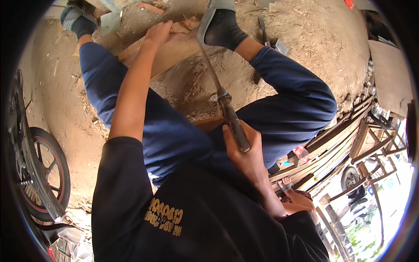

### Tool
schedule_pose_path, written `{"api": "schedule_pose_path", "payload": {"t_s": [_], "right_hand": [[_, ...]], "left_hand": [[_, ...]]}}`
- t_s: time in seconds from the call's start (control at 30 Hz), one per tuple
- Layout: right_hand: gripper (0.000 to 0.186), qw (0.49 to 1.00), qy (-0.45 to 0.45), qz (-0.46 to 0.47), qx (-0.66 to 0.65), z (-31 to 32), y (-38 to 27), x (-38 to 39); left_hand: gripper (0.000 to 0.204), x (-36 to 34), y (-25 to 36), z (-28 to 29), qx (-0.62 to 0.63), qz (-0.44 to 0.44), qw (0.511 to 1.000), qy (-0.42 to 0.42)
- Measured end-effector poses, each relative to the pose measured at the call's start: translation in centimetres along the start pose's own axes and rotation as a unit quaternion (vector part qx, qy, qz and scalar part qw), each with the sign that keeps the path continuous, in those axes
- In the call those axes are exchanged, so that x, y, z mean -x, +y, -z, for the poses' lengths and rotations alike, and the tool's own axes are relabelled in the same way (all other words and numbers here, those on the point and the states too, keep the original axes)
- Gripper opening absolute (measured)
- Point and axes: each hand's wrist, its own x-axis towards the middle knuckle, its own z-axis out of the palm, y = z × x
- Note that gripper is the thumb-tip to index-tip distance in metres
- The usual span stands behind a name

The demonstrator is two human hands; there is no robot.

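In front of me on the dirt lies a wooden board [172,53], set at a slant between my feet. My left hand [159,33] grips its upper edge, partly hiding a small broken piece of wood [187,25] at the far end. My right hand [245,146] is closed around the dark, worn handle [234,122] of a long narrow-bladed hand tool. Its blade [210,67] is seen nearly edge-on, so I cannot tell its exact kind. The blade points away from me and its tip reaches the board's right end, beside my right foot [222,28].
A dark metal tool [262,29] lies beyond my right foot. On the left stands a motorcycle wheel [46,170]. Stacked wooden planks [336,142] line the right side, with another person's leg [301,200] near them. Wood chips litter the dirt floor [318,56].
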Motion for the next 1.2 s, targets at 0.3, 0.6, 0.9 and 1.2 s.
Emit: {"api": "schedule_pose_path", "payload": {"t_s": [0.3, 0.6, 0.9, 1.2], "right_hand": [[0.022, 0.999, 0.016, 0.023, -0.021, 0.8, 0.9, -0.1], [0.021, 1.000, 0.003, 0.002, -0.010, 1.0, 1.0, 2.0], [0.016, 1.000, -0.001, -0.006, -0.029, 0.7, 1.5, 1.1], [0.016, 0.999, 0.002, 0.034, -0.013, -0.4, 1.9, -1.2]], "left_hand": [[0.066, 1.4, 2.5, 0.6, -0.041, -0.015, 0.999, 0.020], [0.064, 1.4, 2.6, 0.3, -0.076, -0.031, 0.996, 0.027], [0.063, 2.6, 3.7, 0.5, -0.092, -0.056, 0.992, 0.059], [0.063, 2.7, 3.2, 0.0, -0.082, -0.053, 0.992, 0.077]]}}
